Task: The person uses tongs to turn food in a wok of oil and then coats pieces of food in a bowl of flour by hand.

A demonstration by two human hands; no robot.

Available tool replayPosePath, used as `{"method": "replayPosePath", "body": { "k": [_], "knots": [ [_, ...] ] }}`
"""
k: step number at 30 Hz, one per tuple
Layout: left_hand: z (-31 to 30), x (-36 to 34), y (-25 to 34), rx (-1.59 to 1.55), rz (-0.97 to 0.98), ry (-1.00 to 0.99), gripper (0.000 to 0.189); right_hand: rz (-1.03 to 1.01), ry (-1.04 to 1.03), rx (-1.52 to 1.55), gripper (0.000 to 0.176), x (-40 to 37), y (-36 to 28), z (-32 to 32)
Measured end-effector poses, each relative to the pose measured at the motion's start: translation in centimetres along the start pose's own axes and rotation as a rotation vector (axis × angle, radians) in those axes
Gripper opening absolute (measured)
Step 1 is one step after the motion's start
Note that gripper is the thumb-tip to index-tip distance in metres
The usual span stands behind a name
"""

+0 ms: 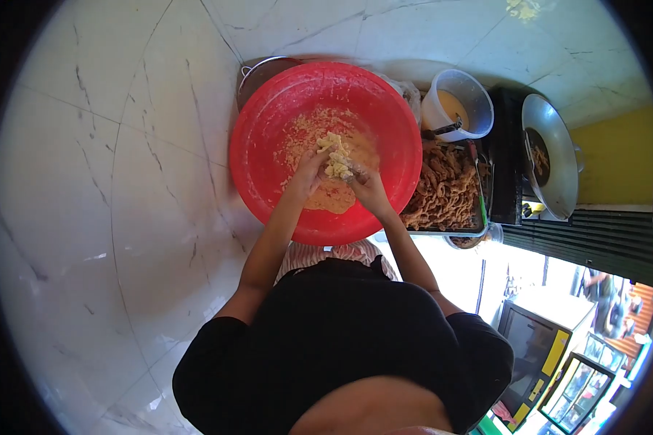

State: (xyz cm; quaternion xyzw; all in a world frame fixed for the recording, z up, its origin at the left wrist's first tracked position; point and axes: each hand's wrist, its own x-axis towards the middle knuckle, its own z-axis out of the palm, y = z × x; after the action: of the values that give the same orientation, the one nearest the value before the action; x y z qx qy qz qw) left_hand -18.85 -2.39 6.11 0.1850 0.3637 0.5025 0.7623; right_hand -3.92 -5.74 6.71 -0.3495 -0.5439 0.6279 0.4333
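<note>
Black shirt nearest, the fingers of the left hand and right hand grasp floury clumps above the red basin, probably so loose flour falls back in, while browned strips sit apart in the tray just right.

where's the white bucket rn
In the head view, the bucket is on the right, between the red basin and the wok, just beyond the tray of brown pieces.
</note>
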Motion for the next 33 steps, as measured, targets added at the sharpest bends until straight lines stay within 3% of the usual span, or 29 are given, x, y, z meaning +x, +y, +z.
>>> {"method": "replayPosePath", "body": {
  "k": [7, 9, 16, 19, 21, 25, 27, 30, 33],
  "knots": [
    [-0.2, -0.3, -0.6, 0.008, -0.065, 0.145, 0.026, -0.006, 0.014, 0.015, 0.029, 0.2, 0.3, 0.1],
    [-0.1, -0.5, -0.6, -0.044, -0.024, 0.118, 0.025, -0.007, 0.016, -0.187, 0.029, 0.5, 0.6, -0.1],
    [-1.4, -0.6, 0.2, 0.046, 0.062, 0.159, 0.029, -0.05, -0.014, -0.372, 0.032, 1.5, 1.3, -0.8],
    [0.4, -1.9, 2.2, 0.086, 0.179, 0.112, 0.03, -0.115, -0.107, -0.213, 0.036, 2.0, 0.9, -1.0],
    [0.7, -2.1, 3.0, 0.119, 0.22, 0.139, 0.03, 0.135, -0.112, 0.084, 0.038, 1.7, -0.9, -1.1],
    [0.8, -2.5, 2.8, 0.279, 0.249, 0.1, 0.032, 0.153, -0.143, 0.209, 0.035, 1.5, -3.0, -0.5],
    [1.0, -2.3, 1.7, 0.398, 0.355, 0.156, 0.03, 0.173, -0.261, -0.134, 0.036, 1.8, -1.8, -0.8],
    [0.5, -2.1, 1.2, 0.588, 0.37, 0.229, 0.033, 0.172, -0.232, -0.219, 0.031, 1.9, 0.6, -1.2],
    [2.3, -3.0, 1.5, 0.484, 0.498, 0.185, 0.034, 0.124, -0.179, -0.173, 0.029, 1.9, 2.0, -1.4]
  ]
}}
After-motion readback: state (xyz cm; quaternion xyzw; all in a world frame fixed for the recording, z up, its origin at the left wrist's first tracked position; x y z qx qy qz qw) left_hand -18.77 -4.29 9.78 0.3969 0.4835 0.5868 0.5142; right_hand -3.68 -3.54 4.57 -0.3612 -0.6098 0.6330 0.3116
